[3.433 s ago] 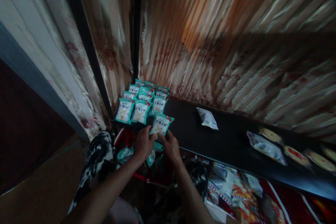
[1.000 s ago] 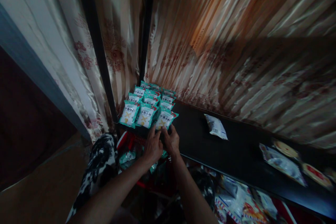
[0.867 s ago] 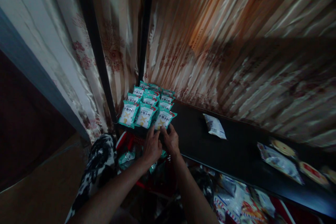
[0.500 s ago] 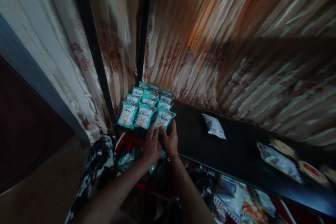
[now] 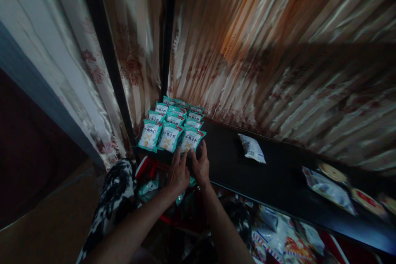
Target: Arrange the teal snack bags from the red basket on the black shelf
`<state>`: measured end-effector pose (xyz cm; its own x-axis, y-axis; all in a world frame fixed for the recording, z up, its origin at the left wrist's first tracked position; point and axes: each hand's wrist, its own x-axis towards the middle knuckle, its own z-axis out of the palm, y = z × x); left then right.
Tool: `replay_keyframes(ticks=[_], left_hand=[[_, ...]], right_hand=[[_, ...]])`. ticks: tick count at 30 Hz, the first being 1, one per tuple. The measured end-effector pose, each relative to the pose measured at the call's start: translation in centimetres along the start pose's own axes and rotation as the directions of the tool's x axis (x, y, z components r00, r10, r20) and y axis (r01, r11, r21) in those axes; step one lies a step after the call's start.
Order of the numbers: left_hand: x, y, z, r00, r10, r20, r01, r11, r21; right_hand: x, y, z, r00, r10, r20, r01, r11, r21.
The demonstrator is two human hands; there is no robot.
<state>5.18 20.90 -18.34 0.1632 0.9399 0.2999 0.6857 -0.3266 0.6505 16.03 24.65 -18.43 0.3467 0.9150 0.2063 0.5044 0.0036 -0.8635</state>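
Note:
Teal-and-white snack bags stand in rows at the left end of a black shelf point(image 5: 222, 165). The front row has a left bag point(image 5: 149, 135), a middle bag point(image 5: 169, 137) and a right bag point(image 5: 190, 139). My left hand point(image 5: 178, 176) has its fingers stretched toward the lower edge of the right bag. My right hand point(image 5: 200, 167) is at that bag's lower right corner, fingers apart and extended. Both hands seem to touch the bag without gripping it; the exact contact at its bottom edge is dark.
Under my hands is a red basket point(image 5: 144, 167) with more teal bags point(image 5: 149, 187). A white bag point(image 5: 252, 148), a blue-and-white bag point(image 5: 328, 189) and round packs point(image 5: 332, 172) lie along the shelf. Packaged snacks point(image 5: 278, 235) sit below it. Black posts point(image 5: 107, 49) and curtains point(image 5: 247, 49) surround the shelf.
The right front bag has shifted very slightly left. My hands stay at its lower edge with almost no movement.

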Motion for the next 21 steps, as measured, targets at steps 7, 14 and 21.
replay_keyframes(ticks=[7,14,21], left_hand=[[0.0,0.2,-0.2,0.999,-0.02,0.038,0.018,0.999,0.031],[-0.7,-0.1,0.1,0.999,0.032,-0.034,-0.03,0.998,0.051],[-2.4,-1.2,1.0,0.991,0.092,-0.097,-0.088,0.995,0.048]], right_hand=[[0.1,-0.2,0.0,0.999,-0.024,0.034,0.026,0.998,-0.05],[-0.7,0.0,0.0,0.996,-0.065,-0.067,0.061,0.996,-0.059],[-2.2,0.1,-0.2,0.976,-0.136,-0.169,0.12,0.988,-0.101]])
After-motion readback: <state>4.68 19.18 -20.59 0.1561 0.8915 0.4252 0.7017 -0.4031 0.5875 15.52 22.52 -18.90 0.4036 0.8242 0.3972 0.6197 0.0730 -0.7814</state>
